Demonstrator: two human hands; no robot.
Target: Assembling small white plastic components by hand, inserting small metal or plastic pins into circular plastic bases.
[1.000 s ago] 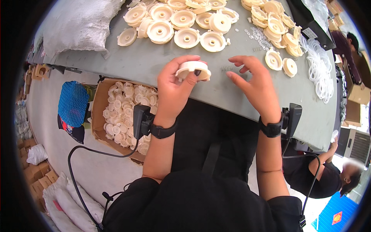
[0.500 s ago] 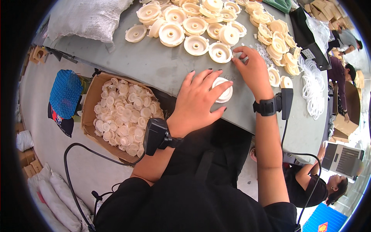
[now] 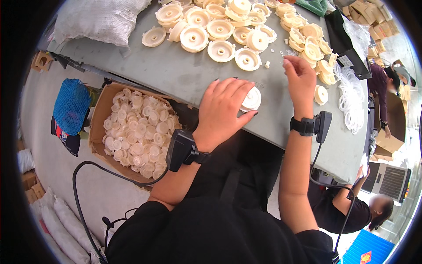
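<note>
My left hand [image 3: 223, 108] rests at the table's near edge, its fingers close together around the left side of a white round plastic cap [image 3: 252, 100] and its thumb at the cap's lower edge. Further right, my right hand [image 3: 301, 79] is raised over the tabletop beside small clear rings [image 3: 290, 52]. Its thumb and forefinger are pinched together; anything between them is too small to make out. A small white plug [image 3: 267, 64] stands between the two hands, just right of a cream plastic disc [image 3: 247, 59].
Cream discs [image 3: 220, 29] are heaped at the back, with a second pile [image 3: 313, 50] to the right. White tubing rings [image 3: 351, 99] lie near the right edge. A carton [image 3: 99, 119] of translucent caps is below left. A woven sack [image 3: 94, 22] occupies the far left; people work at right.
My right hand has moved right, away from the discs and the plug, to the small clear rings, its fingertips closing. My left fingers have drawn together around the white cap.
</note>
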